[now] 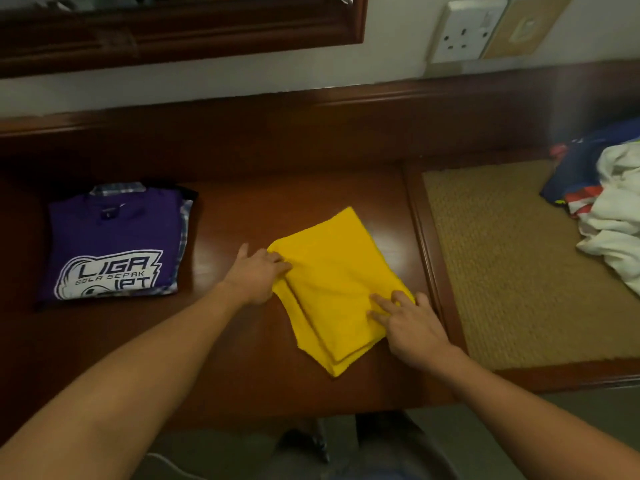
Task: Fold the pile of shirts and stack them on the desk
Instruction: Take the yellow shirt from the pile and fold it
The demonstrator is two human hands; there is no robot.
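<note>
Right hand (412, 327): straight fingers press near-right corner of yellow shirt (332, 271); left hand (256, 275): fingers bent on its left corner, grip unclear. It lies folded on desk (259, 358), long axis near-right to far-left. Stack (110, 237) left of it, nearest the left hand; pile (613, 216) far right.

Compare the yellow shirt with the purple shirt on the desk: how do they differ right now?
The yellow shirt is plain; the purple shirt carries a white logo. The yellow shirt lies alone, askew on the desk; the purple shirt tops a stack, squared up. The left hand and right hand rest on the yellow shirt; nothing touches the purple shirt. Both are folded.
</note>
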